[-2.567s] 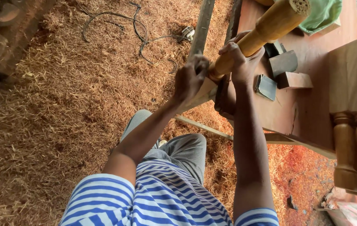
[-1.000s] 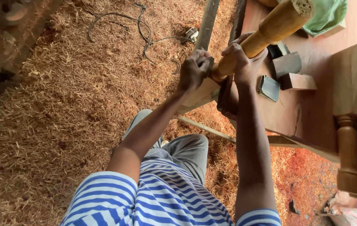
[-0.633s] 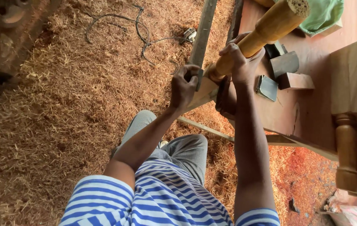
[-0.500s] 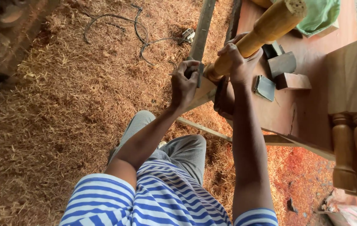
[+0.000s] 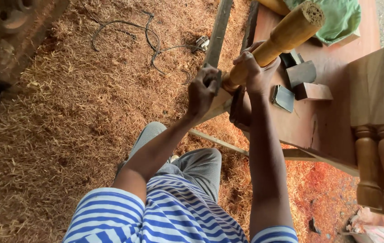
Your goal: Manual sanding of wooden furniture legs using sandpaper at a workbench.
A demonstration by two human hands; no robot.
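Note:
A turned wooden leg [image 5: 286, 36] of pale yellow wood stands tilted against the edge of the reddish workbench [image 5: 336, 130]. My right hand [image 5: 255, 72] grips the leg around its narrow middle. My left hand [image 5: 203, 90] presses a small dark pad, probably sandpaper, against the squared lower end of the leg [image 5: 216, 105]. Both arms reach forward over my knees and striped blue and white shirt.
Wood shavings [image 5: 65, 126] cover the floor. A black cable [image 5: 147, 40] with a plug lies on them. Small wooden blocks [image 5: 306, 83] and a green cloth [image 5: 336, 18] lie on the bench. Two finished turned legs [image 5: 381, 171] stand at right. A plank [image 5: 219, 27] leans nearby.
My left hand has slid back and forth along the lower part of the leg, down and then slightly up again. The right hand has kept its grip.

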